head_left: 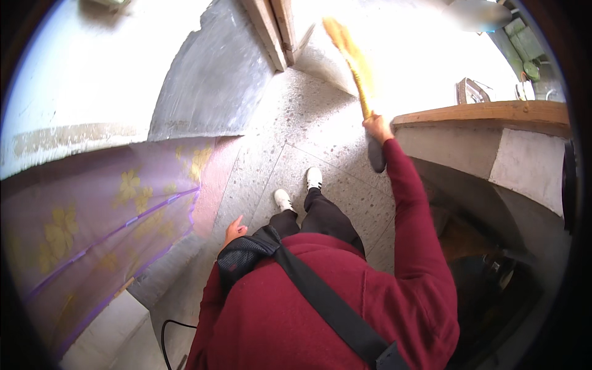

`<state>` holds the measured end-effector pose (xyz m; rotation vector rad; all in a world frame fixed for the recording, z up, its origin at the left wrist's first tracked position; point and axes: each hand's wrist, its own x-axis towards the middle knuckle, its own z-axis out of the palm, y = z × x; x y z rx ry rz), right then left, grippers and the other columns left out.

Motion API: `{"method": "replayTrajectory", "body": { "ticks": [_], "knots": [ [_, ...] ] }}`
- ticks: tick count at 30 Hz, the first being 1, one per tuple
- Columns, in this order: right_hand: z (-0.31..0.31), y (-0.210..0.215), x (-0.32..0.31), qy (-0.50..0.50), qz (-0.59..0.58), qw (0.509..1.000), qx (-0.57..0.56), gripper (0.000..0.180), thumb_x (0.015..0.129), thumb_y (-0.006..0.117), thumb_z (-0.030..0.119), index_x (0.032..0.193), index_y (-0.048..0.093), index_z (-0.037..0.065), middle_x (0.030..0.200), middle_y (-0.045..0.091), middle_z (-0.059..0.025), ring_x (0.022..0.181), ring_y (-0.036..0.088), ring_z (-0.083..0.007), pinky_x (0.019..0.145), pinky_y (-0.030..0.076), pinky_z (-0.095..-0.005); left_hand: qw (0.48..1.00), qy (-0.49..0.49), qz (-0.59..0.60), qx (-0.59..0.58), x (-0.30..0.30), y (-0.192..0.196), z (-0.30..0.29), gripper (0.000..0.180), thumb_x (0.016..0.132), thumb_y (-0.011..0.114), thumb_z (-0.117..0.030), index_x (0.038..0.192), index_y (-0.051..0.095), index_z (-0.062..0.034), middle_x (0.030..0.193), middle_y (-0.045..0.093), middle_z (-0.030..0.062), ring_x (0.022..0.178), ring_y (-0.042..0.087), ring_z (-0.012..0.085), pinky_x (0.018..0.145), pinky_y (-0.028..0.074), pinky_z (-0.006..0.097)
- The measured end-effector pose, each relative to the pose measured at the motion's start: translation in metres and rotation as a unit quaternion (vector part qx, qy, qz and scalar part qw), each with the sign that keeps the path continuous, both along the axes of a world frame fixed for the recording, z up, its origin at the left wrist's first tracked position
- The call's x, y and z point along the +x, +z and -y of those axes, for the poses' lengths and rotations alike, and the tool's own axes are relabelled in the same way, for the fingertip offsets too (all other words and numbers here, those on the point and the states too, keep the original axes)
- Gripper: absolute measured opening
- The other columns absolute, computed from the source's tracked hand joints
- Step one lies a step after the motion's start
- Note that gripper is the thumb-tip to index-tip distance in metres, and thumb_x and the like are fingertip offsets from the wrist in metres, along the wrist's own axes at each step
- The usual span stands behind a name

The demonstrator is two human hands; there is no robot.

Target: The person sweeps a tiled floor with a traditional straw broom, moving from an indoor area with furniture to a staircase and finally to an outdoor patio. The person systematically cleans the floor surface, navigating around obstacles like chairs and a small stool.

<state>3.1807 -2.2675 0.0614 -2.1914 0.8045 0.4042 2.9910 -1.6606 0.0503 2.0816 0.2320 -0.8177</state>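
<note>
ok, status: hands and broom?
Right hand closed on broom, raised toward doorway. Left hand empty, at side. Wooden ledge close right.

Harsh daylight overexposes top; foreground dimmer; fisheye bends edges, dark rim.

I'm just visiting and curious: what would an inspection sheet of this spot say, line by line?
Surface: speckled grey tiled floor, sunlit toward the doorway.
Job's things: yellow broom, bristles raised toward the bright opening.
Clutter: dark items in the shadowed corner at lower right, too dim to identify.
Hands: right hand closed on the broom handle, arm stretched forward; left hand hangs empty beside the hip.
Cables: thin black cable looping at the lower edge.
Surroundings: purple flowered curtain on the left, wooden ledge on the right, wooden door frame ahead.
</note>
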Motion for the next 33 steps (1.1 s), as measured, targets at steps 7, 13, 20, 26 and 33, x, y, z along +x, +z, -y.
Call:
{"method": "replayTrajectory", "body": {
  "ticks": [7, 13, 20, 26, 33],
  "knots": [
    [-0.11, -0.037, -0.087, 0.014, -0.107, 0.991, 0.079, 0.046, 0.063, 0.063, 0.025, 0.103, 0.058, 0.003, 0.091, 0.06, -0.0222, 0.086, 0.059, -0.033, 0.077, 0.047, -0.037, 0.996, -0.092, 0.01, 0.001, 0.094, 0.007, 0.004, 0.05, 0.075, 0.058, -0.007, 0.122, 0.044, -0.0037, 0.105, 0.05, 0.0185, 0.089, 0.06, 0.0248, 0.072, 0.049, 0.029],
    [-0.133, 0.04, -0.151, -0.173, 0.062, 0.973, 0.137, 0.073, 0.059, 0.067, 0.022, 0.124, 0.041, 0.0, 0.098, 0.058, -0.0237, 0.095, 0.057, -0.03, 0.083, 0.043, -0.033, 0.963, -0.267, 0.015, 0.029, 0.211, 0.012, 0.026, 0.05, 0.074, 0.059, -0.006, 0.122, 0.044, -0.0041, 0.109, 0.05, 0.0161, 0.089, 0.06, 0.0237, 0.075, 0.048, 0.028],
    [-0.291, 0.055, -0.325, -0.359, -0.078, 0.924, 0.107, 0.06, 0.054, 0.069, 0.023, 0.106, 0.048, 0.002, 0.101, 0.056, -0.0185, 0.093, 0.056, -0.0296, 0.077, 0.044, -0.0371, 0.872, -0.489, 0.029, 0.014, 0.291, 0.001, 0.057, 0.048, 0.076, 0.059, -0.004, 0.122, 0.045, -0.0035, 0.108, 0.055, 0.0144, 0.095, 0.055, 0.0191, 0.082, 0.043, 0.029],
    [-0.51, 0.081, -0.43, -0.605, -0.124, 0.781, 0.093, 0.071, 0.062, 0.066, 0.021, 0.124, 0.036, 0.004, 0.104, 0.055, -0.0158, 0.093, 0.054, -0.0284, 0.075, 0.045, -0.0357, 0.828, -0.556, -0.052, -0.038, 0.3, -0.038, 0.08, 0.048, 0.077, 0.059, -0.003, 0.122, 0.044, -0.0019, 0.11, 0.054, 0.014, 0.095, 0.054, 0.0186, 0.083, 0.042, 0.028],
    [-0.592, 0.081, -0.476, -0.88, 0.038, 0.463, 0.101, 0.063, 0.068, 0.063, 0.017, 0.122, 0.033, 0.002, 0.096, 0.05, -0.0109, 0.086, 0.051, -0.0226, 0.074, 0.043, -0.034, 0.772, -0.633, -0.061, 0.0, 0.244, -0.03, 0.133, 0.049, 0.077, 0.06, -0.001, 0.123, 0.045, -0.0057, 0.111, 0.053, 0.0127, 0.079, 0.057, 0.0141, 0.066, 0.048, 0.028]
  ]
}}
